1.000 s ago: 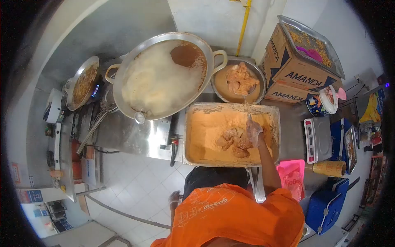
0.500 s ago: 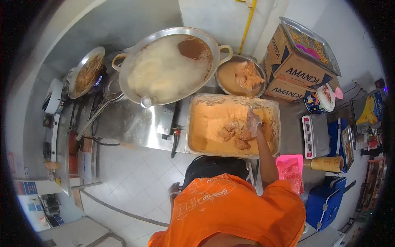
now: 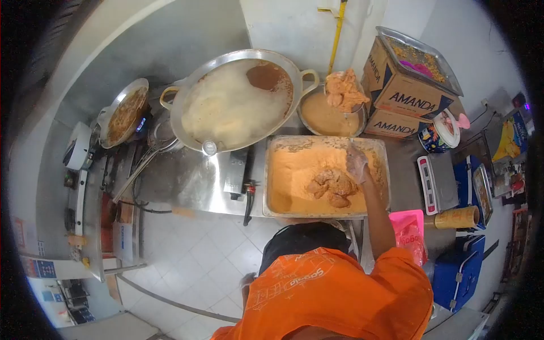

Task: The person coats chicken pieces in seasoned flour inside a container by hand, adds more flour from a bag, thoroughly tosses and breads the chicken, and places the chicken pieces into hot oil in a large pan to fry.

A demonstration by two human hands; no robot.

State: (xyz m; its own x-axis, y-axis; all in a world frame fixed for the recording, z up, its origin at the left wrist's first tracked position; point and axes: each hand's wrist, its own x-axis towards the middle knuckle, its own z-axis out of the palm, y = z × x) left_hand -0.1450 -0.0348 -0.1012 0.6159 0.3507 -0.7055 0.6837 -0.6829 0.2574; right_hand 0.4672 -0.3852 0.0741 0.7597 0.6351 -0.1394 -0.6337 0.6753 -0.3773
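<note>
The right hand (image 3: 357, 166) has fingers wrapped round a scoop (image 3: 359, 108); the left hand's (image 3: 247, 280) are unclear; tilting could drop meat (image 3: 343, 90) into the bowl (image 3: 332, 134).

Your steel table (image 3: 404, 170) bears a metal tray (image 3: 328, 215) near, a bowl (image 3: 307, 127) and AMANDA carton (image 3: 396, 124) far, a scale (image 3: 442, 181) right.

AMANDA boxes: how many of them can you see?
2, stacked toward the upper right: the upper box carries a metal tray, and the lower box is directly beneath that box. Any others behind them would be hidden.
</note>
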